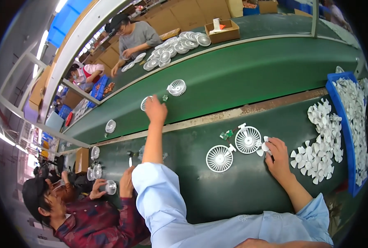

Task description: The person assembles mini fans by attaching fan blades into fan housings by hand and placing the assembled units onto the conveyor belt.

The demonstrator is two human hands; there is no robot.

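Observation:
My left hand (156,110) reaches out over the green conveyor belt, its fingers closed at the edge of a round white fan housing (145,103). Beside the two large white fan housings on my bench, my right hand (278,159) pinches a small white fan blade (265,145). The nearer fan housing (220,158) lies flat, slats up. The other fan housing (248,139) touches or nearly touches the blade. A small green circuit board (226,134) with thin wires lies just left of it.
Loose white blades (317,142) are heaped at right, next to a full blue bin (352,182). Another fan housing (177,87) rides the belt (241,68). A co-worker in a plaid shirt (97,223) handles a fan part at left; others work across the belt near stacked white grilles (179,47).

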